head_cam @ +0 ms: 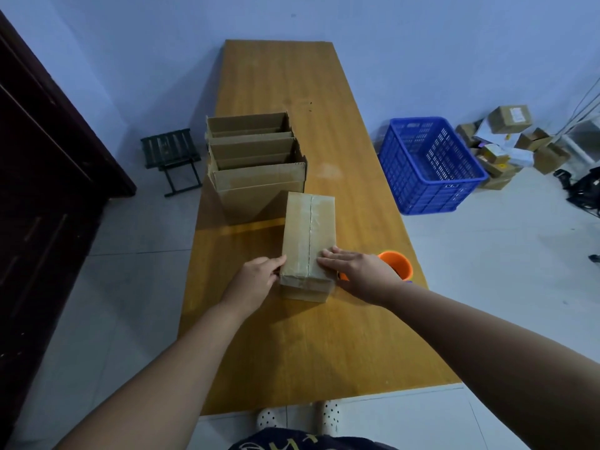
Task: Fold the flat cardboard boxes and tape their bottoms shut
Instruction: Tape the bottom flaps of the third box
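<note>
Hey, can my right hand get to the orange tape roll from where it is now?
Probably yes. The orange tape roll stands on the table just beyond the right hand, nothing between them, and that hand lies flat on the taped box, holding nothing.

We stand at the near end of a long wooden table (pixel 292 352) whose far end meets a plain pale blue wall (pixel 130 43). Left of the table rises a dark wooden front (pixel 39 157); we cannot tell if it is a door or a cabinet. A small dark folding stool (pixel 172 157) stands near the table's left edge. The floor (pixel 487 254) is pale tile. Right of the table sits a blue plastic crate (pixel 428 164), and beyond it a heap of small cartons (pixel 506 141). The light is dim and bluish.
</note>
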`<state>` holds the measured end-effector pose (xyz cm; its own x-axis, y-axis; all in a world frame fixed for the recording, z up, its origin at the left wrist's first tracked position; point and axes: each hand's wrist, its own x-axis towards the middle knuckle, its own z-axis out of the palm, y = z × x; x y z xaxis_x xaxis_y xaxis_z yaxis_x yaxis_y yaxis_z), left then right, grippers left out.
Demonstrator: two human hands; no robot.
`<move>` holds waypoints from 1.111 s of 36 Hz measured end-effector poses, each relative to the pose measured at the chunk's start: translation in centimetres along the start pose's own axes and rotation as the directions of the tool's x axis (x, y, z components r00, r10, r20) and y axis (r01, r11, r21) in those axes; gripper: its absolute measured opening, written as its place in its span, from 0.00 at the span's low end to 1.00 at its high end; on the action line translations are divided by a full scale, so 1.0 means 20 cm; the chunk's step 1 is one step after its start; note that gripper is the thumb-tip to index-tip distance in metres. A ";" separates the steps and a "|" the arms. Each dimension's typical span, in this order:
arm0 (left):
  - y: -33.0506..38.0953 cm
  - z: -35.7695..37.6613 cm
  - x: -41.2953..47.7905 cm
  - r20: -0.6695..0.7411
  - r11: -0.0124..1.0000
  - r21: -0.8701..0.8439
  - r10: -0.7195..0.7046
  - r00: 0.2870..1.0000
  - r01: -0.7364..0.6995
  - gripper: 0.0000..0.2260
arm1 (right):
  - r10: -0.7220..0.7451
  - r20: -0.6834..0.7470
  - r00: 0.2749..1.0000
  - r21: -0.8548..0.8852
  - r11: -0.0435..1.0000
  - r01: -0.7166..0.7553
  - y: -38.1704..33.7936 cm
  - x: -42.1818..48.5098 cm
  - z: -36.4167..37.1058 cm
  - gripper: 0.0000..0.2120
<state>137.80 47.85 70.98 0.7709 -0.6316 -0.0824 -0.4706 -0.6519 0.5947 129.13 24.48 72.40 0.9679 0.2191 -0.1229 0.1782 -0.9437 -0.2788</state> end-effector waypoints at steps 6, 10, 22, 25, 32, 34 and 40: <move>0.00 -0.04 0.04 0.129 0.996 0.076 0.031 0.991 -0.042 0.20 | -0.018 -0.029 0.999 0.002 1.000 0.018 0.01 -0.01 0.02 0.28; 0.00 -0.06 0.06 0.177 0.987 0.144 0.052 0.983 -0.079 0.20 | -0.028 -0.072 0.997 0.007 1.000 0.029 0.01 -0.02 0.04 0.27; 0.00 -0.05 0.05 0.200 0.974 0.176 0.106 0.974 -0.142 0.17 | -0.057 -0.204 0.977 -0.009 0.998 0.057 0.00 -0.03 0.10 0.27; 0.02 -0.04 0.07 0.205 0.964 0.213 0.118 0.971 -0.162 0.13 | -0.082 -0.249 0.965 -0.037 0.997 0.075 0.01 -0.02 0.12 0.27; 0.02 -0.02 0.07 0.172 0.954 0.234 0.148 0.974 -0.187 0.13 | -0.126 -0.318 0.940 -0.101 0.990 0.099 0.02 -0.02 0.16 0.27; 0.02 -0.01 0.06 0.147 0.957 0.219 0.161 0.976 -0.191 0.14 | -0.129 -0.336 0.933 -0.110 0.989 0.097 0.02 -0.02 0.17 0.27; 0.02 0.00 0.04 0.116 0.966 0.194 0.151 0.982 -0.171 0.16 | -0.114 -0.365 0.924 -0.112 0.991 0.078 0.02 -0.02 0.20 0.25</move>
<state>138.21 47.14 71.12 0.6362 -0.7670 -0.0836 -0.6698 -0.6028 0.4335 128.10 25.10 68.57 0.9387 0.2199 0.2654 0.2720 -0.9455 -0.1790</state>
